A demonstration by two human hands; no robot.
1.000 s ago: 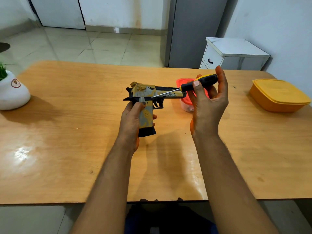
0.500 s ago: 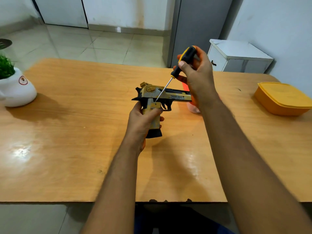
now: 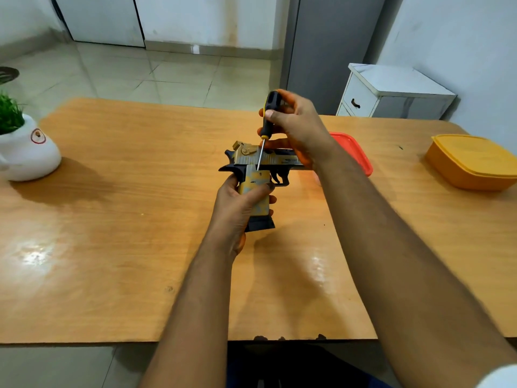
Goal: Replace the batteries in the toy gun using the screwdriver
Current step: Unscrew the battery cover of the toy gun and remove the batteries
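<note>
Hiding much of the orange-lidded container (image 3: 355, 152) behind it, the right hand (image 3: 300, 127) is raised above the middle of the bench (image 3: 112, 219), toward the far edge. Its fingers are clenched around the black-and-yellow handle of the screwdriver (image 3: 267, 119), whose thin shaft is angled steeply down so that the tip meets the top of the toy gun's grip panel. The toy gun (image 3: 258, 169) is held clear of the bench, muzzle end covered by the right wrist. The left hand (image 3: 237, 208) is wrapped around the grip from below, fingers closed on it. A yellow box (image 3: 475, 161) is cut off at the right edge, a white planter (image 3: 25, 152) at the left.
</note>
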